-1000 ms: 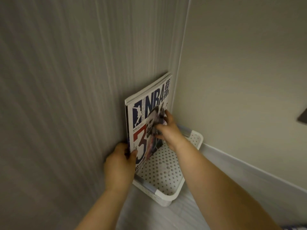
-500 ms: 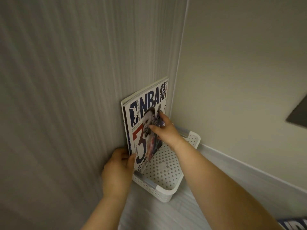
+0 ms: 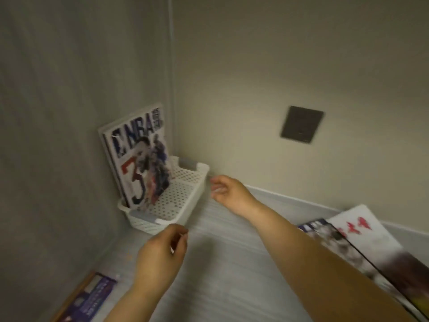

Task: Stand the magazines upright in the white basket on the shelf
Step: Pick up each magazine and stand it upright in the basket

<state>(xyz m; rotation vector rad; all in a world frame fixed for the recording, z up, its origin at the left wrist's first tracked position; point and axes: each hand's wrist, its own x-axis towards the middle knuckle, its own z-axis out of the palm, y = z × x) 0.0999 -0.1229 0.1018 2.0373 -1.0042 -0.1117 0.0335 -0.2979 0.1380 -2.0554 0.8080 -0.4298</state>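
Head view: magazines (image 3: 139, 163) stand upright in the white basket (image 3: 148, 225).

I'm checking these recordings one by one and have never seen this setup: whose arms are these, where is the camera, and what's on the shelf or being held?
No machine here: a person wears one wide-angle camera on the head, looking down at their own arms. The left hand and right hand hover over the grey shelf, both empty. In the corner, a white perforated plastic basket holds a glossy magazine with an NBA cover, standing upright by the side wall. More magazines lie at the right, and a purple printed booklet at bottom left.
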